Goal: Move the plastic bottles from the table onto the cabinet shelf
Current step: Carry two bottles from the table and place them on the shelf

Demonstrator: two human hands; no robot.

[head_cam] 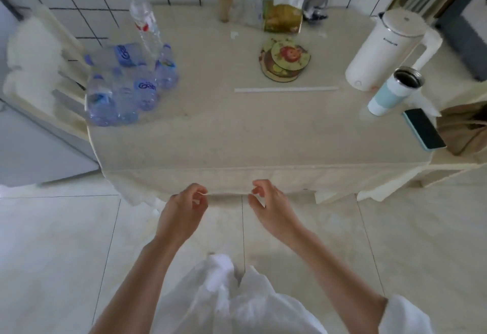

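Several clear plastic bottles with blue labels [123, 88] stand bunched at the table's left edge. A taller clear bottle with a red label [145, 21] rises just behind them. The table [237, 133] is covered by a cream cloth. My left hand [184, 210] and my right hand [268, 202] hover side by side below the table's front edge, fingers loosely curled, holding nothing. Both hands are well apart from the bottles. No cabinet shelf is in view.
A white kettle [387, 46], an open pale-blue tumbler [392, 91] and a phone [424, 128] sit at the right. Round coasters [284, 59], a white strip [286, 89], a tissue pack [284, 12] and small items lie mid-back. A chair [52, 70] stands left.
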